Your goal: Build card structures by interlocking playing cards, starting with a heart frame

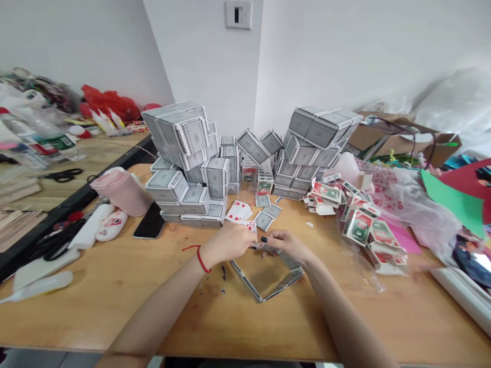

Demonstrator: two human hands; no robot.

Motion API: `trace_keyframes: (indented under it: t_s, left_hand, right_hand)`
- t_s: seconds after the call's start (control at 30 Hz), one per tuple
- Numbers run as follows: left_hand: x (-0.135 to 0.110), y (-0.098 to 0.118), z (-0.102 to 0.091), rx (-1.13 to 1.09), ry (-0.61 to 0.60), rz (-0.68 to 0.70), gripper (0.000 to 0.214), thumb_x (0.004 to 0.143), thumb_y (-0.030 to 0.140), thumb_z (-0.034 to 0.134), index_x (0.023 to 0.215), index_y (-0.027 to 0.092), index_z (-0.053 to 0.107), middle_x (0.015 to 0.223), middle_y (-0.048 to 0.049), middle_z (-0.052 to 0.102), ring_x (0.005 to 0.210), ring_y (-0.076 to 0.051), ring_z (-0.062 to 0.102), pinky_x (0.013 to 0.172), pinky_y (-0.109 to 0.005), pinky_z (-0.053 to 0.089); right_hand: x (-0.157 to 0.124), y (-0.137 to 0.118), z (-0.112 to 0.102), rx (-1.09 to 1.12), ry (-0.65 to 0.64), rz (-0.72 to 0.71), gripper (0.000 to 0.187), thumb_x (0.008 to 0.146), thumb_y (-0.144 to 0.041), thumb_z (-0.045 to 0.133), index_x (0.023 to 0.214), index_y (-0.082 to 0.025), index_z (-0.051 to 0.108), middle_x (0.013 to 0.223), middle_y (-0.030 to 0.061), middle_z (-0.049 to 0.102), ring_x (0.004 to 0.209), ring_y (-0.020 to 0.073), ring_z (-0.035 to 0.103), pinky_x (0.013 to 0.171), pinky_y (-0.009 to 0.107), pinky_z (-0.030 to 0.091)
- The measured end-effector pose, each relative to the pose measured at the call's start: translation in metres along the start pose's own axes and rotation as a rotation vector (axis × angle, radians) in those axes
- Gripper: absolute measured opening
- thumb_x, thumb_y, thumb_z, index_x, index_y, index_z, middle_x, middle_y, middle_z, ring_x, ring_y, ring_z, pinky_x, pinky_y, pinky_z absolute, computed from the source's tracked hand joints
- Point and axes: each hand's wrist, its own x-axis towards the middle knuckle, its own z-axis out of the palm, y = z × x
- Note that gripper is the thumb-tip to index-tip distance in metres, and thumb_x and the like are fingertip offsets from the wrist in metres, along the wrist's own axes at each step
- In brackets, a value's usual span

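My left hand (232, 241), with a red string at its wrist, is closed, its fingertips pinched at a white playing card (252, 226) with red hearts. Close beside it, my right hand (289, 245), dark-nailed, is closed on the far part of a four-sided frame of folded playing cards (264, 296). This frame stands on the table with its near corner toward me. Just beyond my left hand lie more face-up heart cards (237, 210). Several grey-backed cards (264, 220) lie beyond my right hand. Fingers hide part of the frame's far side.
Stacked grey card boxes form a left tower (184, 138) and a right tower (318, 148). Red-green card packs (360, 227) pile at right by plastic bags (410, 194). At left are a phone (149, 222), a pink cup (123, 189) and scissors (63, 175).
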Motion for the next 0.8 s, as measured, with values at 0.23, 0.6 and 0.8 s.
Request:
trace_keyframes:
  t_s: [0.23,0.6,0.8]
  left_hand:
    - [-0.0005,0.0017,0.0017,-0.049,0.006,0.022,0.017,0.079,0.017,0.049,0.072,0.02,0.064,0.073,-0.0011,0.066,0.073,-0.014,0.06,0.064,-0.024,0.039]
    - [-0.0009,0.0046,-0.0023,0.003,0.006,0.017,0.018,0.078,0.015,0.048,0.068,0.019,0.062,0.068,-0.002,0.065,0.069,-0.015,0.058,0.061,-0.025,0.037]
    - [0.0005,0.0041,-0.003,-0.035,0.041,-0.031,0.018,0.078,0.014,0.048,0.074,0.02,0.065,0.074,-0.0012,0.066,0.073,-0.015,0.059,0.065,-0.025,0.04]
  right_hand:
    - [-0.0024,-0.0038,-0.0016,-0.042,-0.019,0.008,0.039,0.066,-0.053,0.063,0.062,-0.014,0.055,0.06,0.0041,0.066,0.05,0.01,0.049,0.049,0.024,0.035]
    - [-0.0038,-0.005,0.0011,-0.065,-0.01,-0.011,0.037,0.066,-0.051,0.064,0.065,-0.014,0.058,0.061,0.0032,0.066,0.049,0.0091,0.046,0.05,0.023,0.034]
    - [-0.0033,-0.0032,0.0004,-0.131,0.017,-0.066,0.036,0.065,-0.05,0.065,0.066,-0.014,0.059,0.065,0.003,0.065,0.056,0.0111,0.052,0.056,0.024,0.039]
